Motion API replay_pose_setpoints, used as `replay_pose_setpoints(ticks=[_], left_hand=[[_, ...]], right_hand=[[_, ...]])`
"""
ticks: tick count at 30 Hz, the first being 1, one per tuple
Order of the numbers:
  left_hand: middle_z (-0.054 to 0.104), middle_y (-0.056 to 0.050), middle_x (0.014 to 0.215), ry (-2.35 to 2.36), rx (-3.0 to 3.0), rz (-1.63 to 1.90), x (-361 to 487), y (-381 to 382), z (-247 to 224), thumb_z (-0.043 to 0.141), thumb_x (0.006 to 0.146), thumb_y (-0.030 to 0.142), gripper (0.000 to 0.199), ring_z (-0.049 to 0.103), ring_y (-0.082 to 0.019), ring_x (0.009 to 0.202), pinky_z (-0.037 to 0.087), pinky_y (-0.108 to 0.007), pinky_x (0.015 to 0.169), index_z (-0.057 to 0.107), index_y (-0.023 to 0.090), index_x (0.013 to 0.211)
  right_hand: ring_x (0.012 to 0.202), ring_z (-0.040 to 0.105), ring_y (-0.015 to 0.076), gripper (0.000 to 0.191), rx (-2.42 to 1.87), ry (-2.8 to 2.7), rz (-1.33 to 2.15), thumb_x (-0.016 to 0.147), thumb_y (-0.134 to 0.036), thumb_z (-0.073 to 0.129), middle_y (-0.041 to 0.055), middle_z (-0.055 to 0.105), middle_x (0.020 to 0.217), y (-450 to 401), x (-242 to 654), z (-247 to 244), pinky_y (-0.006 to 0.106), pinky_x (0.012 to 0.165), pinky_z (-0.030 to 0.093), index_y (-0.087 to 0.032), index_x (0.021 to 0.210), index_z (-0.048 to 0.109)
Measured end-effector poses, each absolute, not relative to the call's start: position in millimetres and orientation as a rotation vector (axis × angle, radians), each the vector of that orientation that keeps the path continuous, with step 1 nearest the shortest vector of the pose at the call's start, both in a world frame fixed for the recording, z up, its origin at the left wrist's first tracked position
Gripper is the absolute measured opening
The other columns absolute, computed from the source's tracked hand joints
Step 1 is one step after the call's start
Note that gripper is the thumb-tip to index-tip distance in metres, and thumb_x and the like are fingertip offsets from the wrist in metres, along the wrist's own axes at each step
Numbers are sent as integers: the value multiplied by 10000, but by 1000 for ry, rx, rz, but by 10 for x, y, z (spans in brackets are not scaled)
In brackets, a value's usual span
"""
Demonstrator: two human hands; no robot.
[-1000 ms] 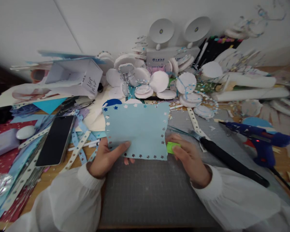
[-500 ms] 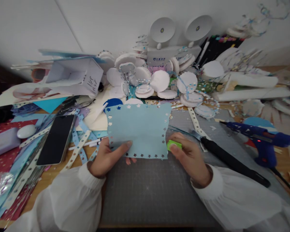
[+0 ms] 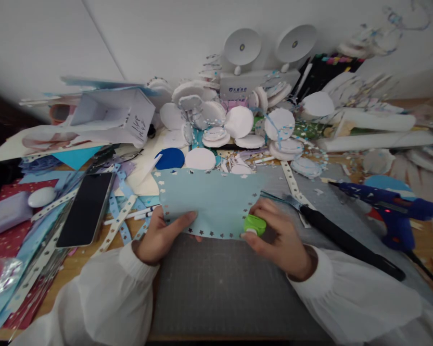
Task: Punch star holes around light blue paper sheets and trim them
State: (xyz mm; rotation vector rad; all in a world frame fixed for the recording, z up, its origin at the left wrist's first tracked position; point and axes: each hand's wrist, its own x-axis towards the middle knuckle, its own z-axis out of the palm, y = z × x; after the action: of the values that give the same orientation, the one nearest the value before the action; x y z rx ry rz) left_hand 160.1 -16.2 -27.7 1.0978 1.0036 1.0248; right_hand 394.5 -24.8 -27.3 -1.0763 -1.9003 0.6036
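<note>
A light blue sheet of paper (image 3: 212, 199) has star- or flower-shaped holes along its edges. My left hand (image 3: 164, 235) pinches its lower left part, thumb on top and fingers underneath. In my right hand (image 3: 279, 235) a small green craft punch (image 3: 254, 224) is gripped between thumb and fingers. The punch sits at the paper's lower right corner, overlapping its edge; whether the paper is inside its slot I cannot tell. Under both hands lies a grey cutting mat (image 3: 220, 293).
To the right lie a black-handled tool (image 3: 346, 238) and a blue glue gun (image 3: 386, 202) with a red light on. A phone (image 3: 86, 209) and punched paper strips (image 3: 120, 226) lie left. White discs (image 3: 239, 121) and a white box (image 3: 111, 115) stand behind.
The paper's far edge has tipped down, uncovering a blue disc and a white disc behind it. My right hand has brought the punch slightly left onto the lower right corner.
</note>
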Motion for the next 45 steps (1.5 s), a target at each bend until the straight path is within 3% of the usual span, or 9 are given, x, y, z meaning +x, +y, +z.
replay_pose_setpoints(ticks=[6, 11, 14, 17, 33, 37, 40, 45], left_hand=[[664, -17, 544, 971, 1106, 1028, 1582, -166, -321, 639, 812, 287, 236, 609, -149, 468, 501, -233, 461, 667, 151, 622], [726, -23, 744, 1115, 1193, 972, 1557, -171, -280, 715, 742, 267, 131, 664, -161, 615, 547, -238, 572, 694, 159, 814], [712, -12, 651, 1101, 1279, 890, 1563, -164, -244, 703, 755, 256, 100, 664, -161, 582, 549, -241, 574, 687, 158, 739], [688, -9, 571, 1103, 1351, 916, 1574, -151, -230, 666, 791, 279, 209, 650, -156, 537, 540, -238, 559, 665, 159, 621], [705, -17, 619, 1105, 1355, 867, 1558, -140, -235, 640, 820, 302, 290, 655, -150, 600, 523, -225, 621, 680, 153, 575], [706, -25, 658, 1029, 1304, 867, 1550, -127, -220, 658, 804, 288, 156, 649, -153, 552, 526, -231, 548, 713, 142, 791], [721, -34, 752, 967, 1336, 850, 1546, -113, -188, 676, 788, 251, 177, 655, -149, 540, 528, -227, 520, 700, 153, 934], [707, -36, 649, 1000, 1377, 732, 1560, -132, -182, 632, 822, 297, 187, 661, -169, 590, 535, -241, 579, 707, 147, 740]], right_hand=[[632, 522, 171, 233, -963, -1938, 663, 784, -358, 619, 10, 538, 661, -263, 3935, -237, 306, 596, 424, -214, 646, 498], [649, 543, 168, 151, -915, -1860, 834, 795, -331, 609, 28, 582, 730, -266, 3936, -205, 279, 565, 434, -210, 725, 552], [612, 520, 162, 141, -948, -1839, 813, 780, -310, 613, 14, 545, 681, -261, 3935, -188, 271, 529, 419, -212, 709, 542], [535, 452, 145, 191, -993, -1869, 756, 754, -324, 632, -11, 480, 613, -268, 3938, -196, 260, 471, 370, -222, 658, 501], [495, 408, 120, 242, -993, -1941, 726, 717, -306, 689, -30, 454, 592, -280, 3953, -274, 245, 440, 327, -224, 640, 474], [556, 466, 151, 244, -1014, -1967, 818, 726, -351, 667, -13, 471, 604, -276, 3951, -258, 270, 489, 367, -224, 626, 485], [553, 475, 147, 229, -991, -2017, 908, 735, -334, 647, -16, 488, 602, -285, 3950, -257, 270, 495, 366, -221, 626, 480], [483, 451, 118, 186, -999, -1958, 979, 716, -257, 636, -37, 511, 573, -344, 3942, -296, 246, 441, 348, -226, 627, 476]])
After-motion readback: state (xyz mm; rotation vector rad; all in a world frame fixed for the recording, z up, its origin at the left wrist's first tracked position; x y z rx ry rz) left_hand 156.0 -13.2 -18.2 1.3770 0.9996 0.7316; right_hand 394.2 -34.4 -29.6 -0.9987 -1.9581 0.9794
